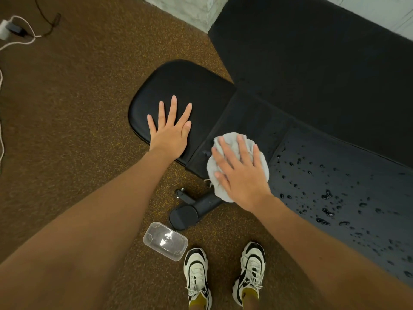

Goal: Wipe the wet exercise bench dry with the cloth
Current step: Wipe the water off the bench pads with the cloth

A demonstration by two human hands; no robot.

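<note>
The black exercise bench point(252, 115) runs from the centre to the lower right. Its rounded seat pad at the left end looks dry. My left hand point(171, 128) rests flat on that pad with fingers spread. My right hand point(240, 168) presses a bunched grey cloth point(232, 139) flat onto the bench's near edge, just right of the gap between the pads. The long pad to the right is covered with water drops point(326, 194).
A clear plastic container point(165, 241) lies on the brown speckled floor beside the bench's black foot point(190, 211). My two white-and-black shoes point(196, 274) stand below it. A black mat point(312, 52) lies behind the bench. A white cable and charger point(9, 30) sit at the far left.
</note>
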